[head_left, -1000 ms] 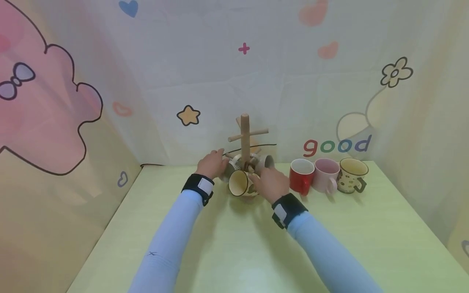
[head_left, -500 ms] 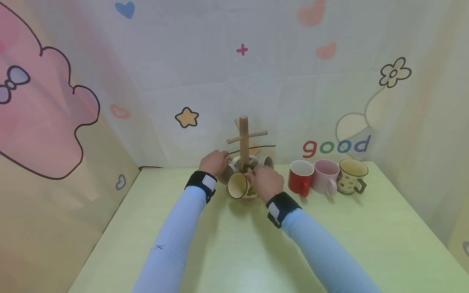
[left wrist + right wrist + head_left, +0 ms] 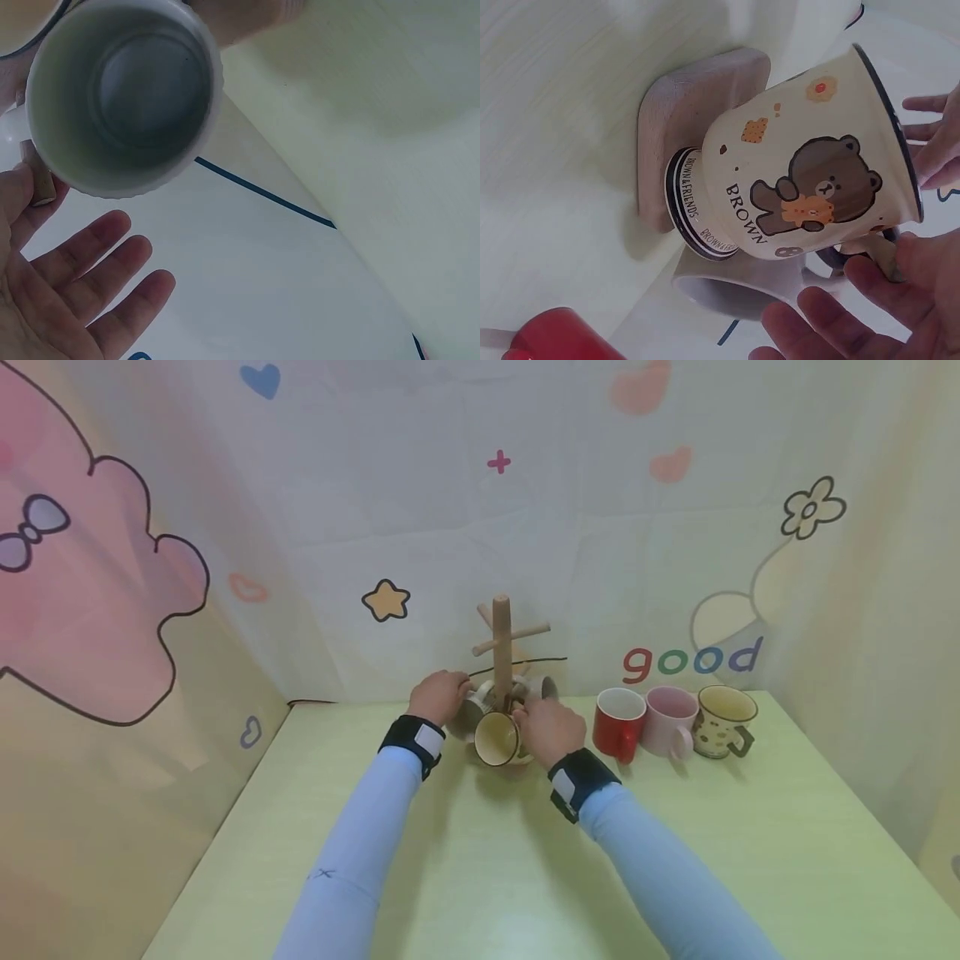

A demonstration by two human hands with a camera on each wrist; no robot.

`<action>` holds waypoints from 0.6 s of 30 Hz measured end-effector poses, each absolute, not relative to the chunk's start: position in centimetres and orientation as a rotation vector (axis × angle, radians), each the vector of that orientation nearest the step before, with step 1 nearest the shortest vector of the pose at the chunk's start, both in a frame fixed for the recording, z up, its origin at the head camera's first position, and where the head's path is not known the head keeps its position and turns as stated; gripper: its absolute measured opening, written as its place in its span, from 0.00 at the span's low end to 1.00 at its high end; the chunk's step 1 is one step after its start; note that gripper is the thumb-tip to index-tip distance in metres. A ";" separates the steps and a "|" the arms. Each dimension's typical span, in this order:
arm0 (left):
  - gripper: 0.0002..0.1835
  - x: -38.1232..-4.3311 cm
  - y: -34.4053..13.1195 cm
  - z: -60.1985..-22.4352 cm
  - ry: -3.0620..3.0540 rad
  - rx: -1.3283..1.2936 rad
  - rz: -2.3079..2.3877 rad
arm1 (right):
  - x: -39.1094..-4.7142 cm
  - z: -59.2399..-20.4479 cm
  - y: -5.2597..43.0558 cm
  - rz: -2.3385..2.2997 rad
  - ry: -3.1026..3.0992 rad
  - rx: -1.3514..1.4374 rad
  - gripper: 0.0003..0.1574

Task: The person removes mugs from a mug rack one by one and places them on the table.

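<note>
Bear mug [image 3: 802, 172]: cream, dark-rimmed, flared at the mouth, printed with a brown bear and cookies; it sits tipped sideways low on the front of the rack [image 3: 502, 643].
Left hand [image 3: 438, 693]: thumb and forefinger clamp a peg [image 3: 42, 180] beside the white mug [image 3: 124, 97]; the other fingers spread apart.
Right hand [image 3: 551, 727]: thumb and forefinger pinch another peg [image 3: 887, 259] by the bear mug's dark handle.
Rack: wooden, round post, dowel pegs, round-cornered base [image 3: 686, 112].
Upright row: glossy red mug [image 3: 615, 727], pink mug [image 3: 663, 727], spotted mug [image 3: 712, 727], on the smooth pale table [image 3: 480, 877].
</note>
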State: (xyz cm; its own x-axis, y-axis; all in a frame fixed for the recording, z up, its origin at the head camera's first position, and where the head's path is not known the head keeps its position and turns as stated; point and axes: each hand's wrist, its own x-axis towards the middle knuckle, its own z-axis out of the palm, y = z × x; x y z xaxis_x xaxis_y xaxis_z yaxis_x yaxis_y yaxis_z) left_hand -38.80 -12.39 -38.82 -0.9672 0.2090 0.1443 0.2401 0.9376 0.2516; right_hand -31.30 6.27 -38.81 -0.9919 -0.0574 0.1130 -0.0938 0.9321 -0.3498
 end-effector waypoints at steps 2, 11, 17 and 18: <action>0.16 -38.6 -12.5 -38.8 -2.975 -0.350 -0.415 | -31.5 -38.7 6.6 0.572 -3.007 0.115 0.20; 0.15 -37.2 -12.8 -39.4 -2.912 -0.377 -0.412 | -31.7 -37.9 7.6 0.616 -3.071 0.142 0.21; 0.14 -35.8 -13.0 -39.6 -2.868 -0.377 -0.414 | -32.0 -37.4 7.8 0.584 -3.089 0.179 0.21; 0.13 -35.6 -13.1 -39.6 -2.860 -0.380 -0.404 | -32.1 -37.3 7.9 0.584 -3.095 0.180 0.21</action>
State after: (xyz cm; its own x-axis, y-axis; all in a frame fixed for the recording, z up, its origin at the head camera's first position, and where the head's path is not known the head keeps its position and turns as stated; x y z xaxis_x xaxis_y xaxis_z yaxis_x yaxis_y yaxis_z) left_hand -35.62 -13.09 -39.61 -0.9403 0.2215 0.2583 0.2844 0.9283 0.2394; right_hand -32.07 7.85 -37.32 -0.9934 -0.1142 0.0084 -0.1094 0.9250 -0.3640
